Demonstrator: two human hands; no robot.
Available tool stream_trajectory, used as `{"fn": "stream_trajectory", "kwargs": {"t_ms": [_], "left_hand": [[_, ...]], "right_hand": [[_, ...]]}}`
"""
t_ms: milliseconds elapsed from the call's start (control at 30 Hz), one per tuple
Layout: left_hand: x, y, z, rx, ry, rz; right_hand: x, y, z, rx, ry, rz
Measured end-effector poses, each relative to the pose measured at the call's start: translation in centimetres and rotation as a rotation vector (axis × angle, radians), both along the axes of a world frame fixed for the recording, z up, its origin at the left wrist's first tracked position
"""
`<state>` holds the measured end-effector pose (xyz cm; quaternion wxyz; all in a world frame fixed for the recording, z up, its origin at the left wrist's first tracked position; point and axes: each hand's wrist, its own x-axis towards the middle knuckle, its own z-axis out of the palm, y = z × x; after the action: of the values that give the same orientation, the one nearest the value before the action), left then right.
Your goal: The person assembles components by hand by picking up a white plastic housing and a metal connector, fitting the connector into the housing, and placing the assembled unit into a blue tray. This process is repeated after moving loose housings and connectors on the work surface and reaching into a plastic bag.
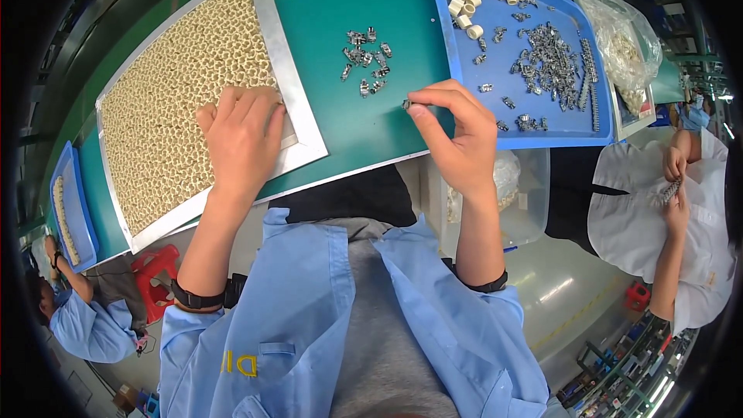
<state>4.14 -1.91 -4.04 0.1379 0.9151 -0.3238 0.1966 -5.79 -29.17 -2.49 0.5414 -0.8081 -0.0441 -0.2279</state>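
Note:
A framed tray (300,128) with a pale metal rim stands on the green table to my left, packed with rows of small cream pieces. My left hand (241,135) is over its near right part, fingers curled down onto the cream pieces; whatever its fingertips hold is hidden. Off the tray's right side, my right hand (462,133) pinches a small dark metal part (407,104) between thumb and index finger. Beyond it on the table lies a loose group of similar metal parts (360,56).
At right, a blue tray (600,101) holds metal parts, several cream cylinders (468,15) and coil-like strips. A plastic bag (619,31) sits beyond it. Below the table edge is a clear bin (534,201). Co-workers sit at both sides, near a red stool (155,279).

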Motion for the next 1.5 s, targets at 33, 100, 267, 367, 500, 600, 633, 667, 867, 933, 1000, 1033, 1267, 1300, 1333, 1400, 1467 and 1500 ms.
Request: {"fn": "stream_trajectory", "kwargs": {"t_ms": [33,100,267,367,500,600,633,667,867,933,1000,1033,1267,1300,1333,1400,1467,1500], "left_hand": [[0.0,-0.1,-0.1,-0.012,0.015,-0.002],[0.0,-0.2,-0.1,-0.037,0.047,-0.006],[-0.3,-0.3,0.0,-0.24,0.052,-0.133],[-2.3,-0.3,1.4,-0.556,0.32,-0.218],[-4.5,-1.7,3.0,-0.861,0.575,-0.39],[-5.0,-2.2,3.6,-0.938,0.607,-0.482],[-5.0,-2.3,3.7,-0.976,0.622,-0.528],[-5.1,-2.4,3.8,-0.973,0.63,-0.537],[-5.0,-2.4,3.7,-0.979,0.576,-0.622],[-4.8,-2.4,3.7,-0.969,0.572,-0.629],[-4.8,-2.7,3.9,-0.961,0.536,-0.661],[-4.8,-2.7,4.0,-0.957,0.517,-0.675],[-5.0,-2.5,3.8,-0.955,0.516,-0.684],[-5.0,-2.5,3.8,-0.95,0.51,-0.689],[-5.0,-2.5,3.9,-0.949,0.511,-0.691],[-5.0,-2.7,4.1,-0.927,0.499,-0.708],[-5.0,-2.8,4.2,-0.915,0.494,-0.717],[-5.0,-2.7,4.2,-0.904,0.493,-0.718]], "right_hand": [[-0.1,-0.1,-0.1,-0.01,0.008,0.01],[-0.1,-0.2,-0.2,-0.001,0.014,0.008],[-0.1,0.6,-0.4,0.127,0.007,0.037],[-0.3,1.2,0.1,0.233,-0.032,0.095],[-0.7,2.6,1.5,0.322,-0.127,0.206],[-0.8,3.5,2.4,0.282,-0.196,0.21],[-0.8,3.7,2.8,0.223,-0.253,0.205],[-0.8,3.9,3.1,0.163,-0.311,0.198],[-0.8,4.8,4.7,0.015,-0.423,0.177],[-1.0,5.0,5.0,0.013,-0.383,0.165],[-1.0,5.0,5.1,0.011,-0.362,0.159],[-1.0,5.0,5.2,0.009,-0.346,0.161],[-1.7,4.9,5.9,0.002,-0.274,0.16],[-1.8,4.9,5.9,0.004,-0.261,0.145],[-1.9,4.9,6.0,0.008,-0.248,0.127],[-2.0,4.8,6.2,0.011,-0.235,0.108],[-2.1,4.8,6.4,-0.011,-0.215,0.107],[-2.2,4.8,6.4,-0.022,-0.205,0.106]]}}
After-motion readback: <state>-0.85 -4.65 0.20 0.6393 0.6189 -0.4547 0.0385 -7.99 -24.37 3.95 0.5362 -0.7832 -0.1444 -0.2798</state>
